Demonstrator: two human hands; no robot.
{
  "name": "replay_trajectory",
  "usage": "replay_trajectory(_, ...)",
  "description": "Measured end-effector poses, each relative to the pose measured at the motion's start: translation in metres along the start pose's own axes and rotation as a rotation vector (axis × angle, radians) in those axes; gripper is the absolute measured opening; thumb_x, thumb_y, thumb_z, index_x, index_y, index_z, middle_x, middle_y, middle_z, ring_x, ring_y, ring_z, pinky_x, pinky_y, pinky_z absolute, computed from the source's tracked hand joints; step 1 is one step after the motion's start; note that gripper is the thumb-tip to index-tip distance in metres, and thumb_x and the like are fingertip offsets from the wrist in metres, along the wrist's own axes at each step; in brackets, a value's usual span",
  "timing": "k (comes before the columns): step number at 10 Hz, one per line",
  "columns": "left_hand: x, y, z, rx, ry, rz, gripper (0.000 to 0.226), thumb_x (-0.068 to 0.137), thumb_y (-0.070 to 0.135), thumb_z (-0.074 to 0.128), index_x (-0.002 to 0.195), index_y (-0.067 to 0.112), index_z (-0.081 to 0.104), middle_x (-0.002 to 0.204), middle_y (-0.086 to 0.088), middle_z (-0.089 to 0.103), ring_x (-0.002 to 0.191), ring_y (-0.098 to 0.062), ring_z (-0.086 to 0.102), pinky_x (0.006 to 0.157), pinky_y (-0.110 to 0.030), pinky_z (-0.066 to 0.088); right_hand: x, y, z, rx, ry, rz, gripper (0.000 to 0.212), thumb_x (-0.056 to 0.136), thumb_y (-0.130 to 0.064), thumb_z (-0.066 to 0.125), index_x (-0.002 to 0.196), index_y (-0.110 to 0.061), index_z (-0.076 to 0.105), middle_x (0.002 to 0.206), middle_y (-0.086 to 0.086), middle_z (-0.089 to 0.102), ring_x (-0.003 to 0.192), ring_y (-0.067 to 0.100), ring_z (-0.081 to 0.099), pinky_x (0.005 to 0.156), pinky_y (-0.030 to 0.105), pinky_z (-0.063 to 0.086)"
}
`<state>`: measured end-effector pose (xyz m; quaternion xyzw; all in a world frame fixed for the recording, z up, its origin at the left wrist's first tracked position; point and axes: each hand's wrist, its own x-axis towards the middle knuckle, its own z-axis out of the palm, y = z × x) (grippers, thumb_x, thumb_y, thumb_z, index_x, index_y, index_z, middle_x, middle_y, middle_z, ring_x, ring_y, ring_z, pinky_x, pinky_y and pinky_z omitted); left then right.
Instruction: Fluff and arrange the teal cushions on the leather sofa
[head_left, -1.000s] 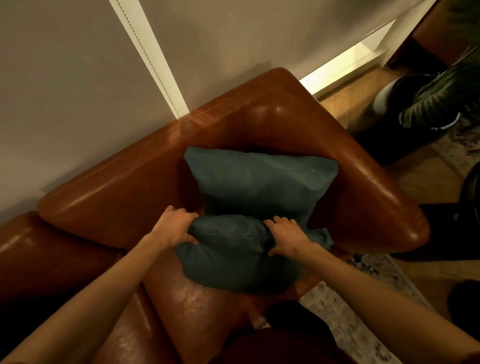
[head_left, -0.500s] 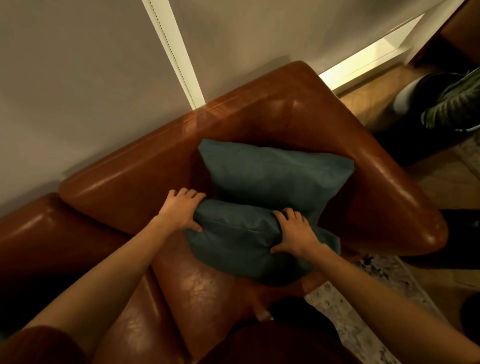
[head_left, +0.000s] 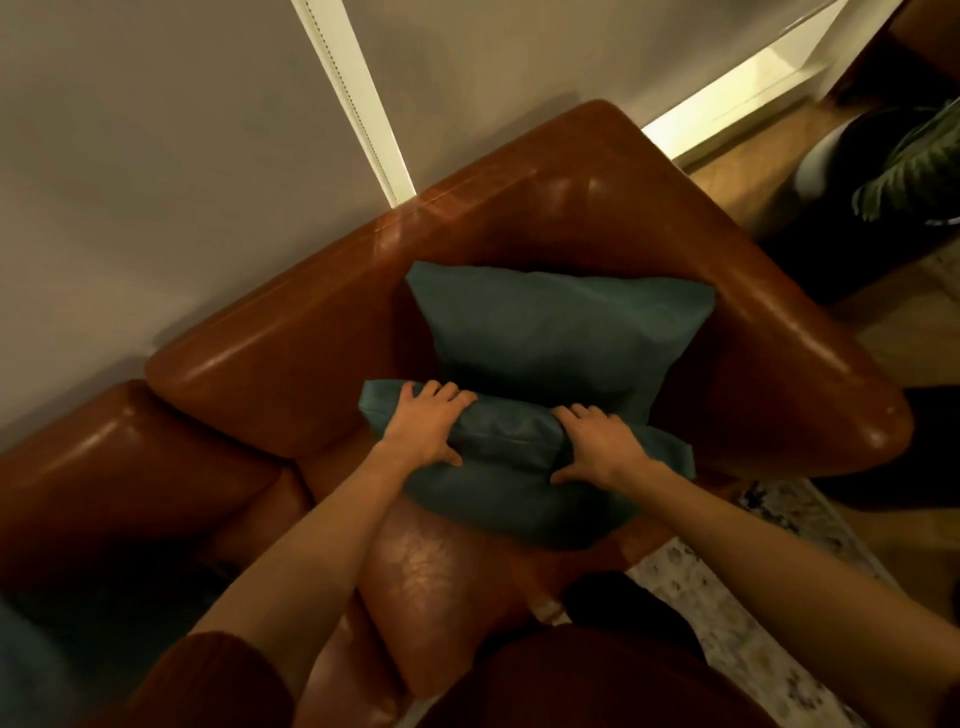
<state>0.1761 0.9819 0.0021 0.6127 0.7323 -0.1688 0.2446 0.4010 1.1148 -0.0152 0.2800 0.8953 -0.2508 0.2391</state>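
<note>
Head view, left hand (head_left: 426, 427) and right hand (head_left: 598, 448) clutch plump teal cushion (head_left: 519, 501), glossy leather sofa (head_left: 311, 364)

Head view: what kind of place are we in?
Probably a home living room: a brown leather sofa with teal cushions, a patterned rug on a wood floor, and a leafy plant nearby.

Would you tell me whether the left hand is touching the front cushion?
Touching. The head view shows the left hand gripping the top edge of the front cushion, thumb on its face.
</note>
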Motion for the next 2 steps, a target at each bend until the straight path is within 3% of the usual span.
replay_trajectory(2,-0.010,0.017,-0.011,0.004,0.023,-0.072,0.104,0.070,0.045,0.076,0.152,0.025,0.014,0.150,-0.006,0.029,0.140,-0.027,0.027,0.115,-0.057,0.014,-0.022,0.022,-0.015,0.135,-0.043,0.014,0.104,0.067,-0.052,0.080,0.150,-0.023,0.024,0.140,0.010,0.038,0.129,0.033,0.041,0.108,0.048,0.039)
